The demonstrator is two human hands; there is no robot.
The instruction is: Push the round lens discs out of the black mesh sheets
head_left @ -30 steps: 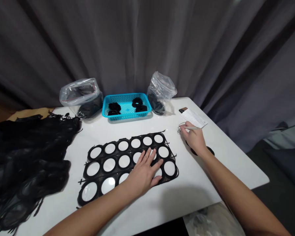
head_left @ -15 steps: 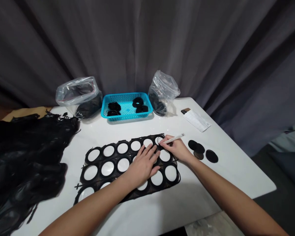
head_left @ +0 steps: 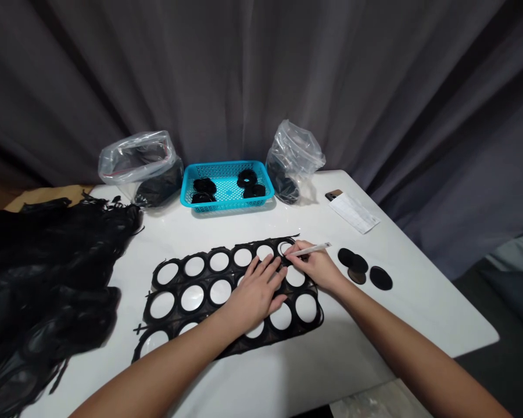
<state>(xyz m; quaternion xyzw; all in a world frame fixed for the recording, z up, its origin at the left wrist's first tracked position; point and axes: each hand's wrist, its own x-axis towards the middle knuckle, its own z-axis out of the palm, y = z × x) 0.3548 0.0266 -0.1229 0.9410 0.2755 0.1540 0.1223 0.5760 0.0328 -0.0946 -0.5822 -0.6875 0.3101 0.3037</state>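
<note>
A thin black sheet (head_left: 210,279) with rows of round holes lies on the white table, and white shows through the holes. My left hand (head_left: 261,284) rests flat on its right half, fingers outstretched and holding nothing; it covers some of the holes. At the far right corner, my right hand (head_left: 317,268) pinches a slim white pen-like tool (head_left: 310,250). The tool's tip is hidden by my fingers at the corner hole, where a thin black ring edge shows. Loose black discs (head_left: 380,278) lie right of my right hand.
A blue basket (head_left: 226,205) with small black pieces stands at the back between two clear plastic bags (head_left: 135,157) holding black material. A heap of black sheets (head_left: 56,278) covers the left side. A phone (head_left: 333,194) lies partly under white paper (head_left: 354,213).
The view has shifted slightly. At the corner hole, a thin black curved edge shows more clearly, and a thin strip sticks out past the sheet's far right corner. Both hands keep nearly the same places.
</note>
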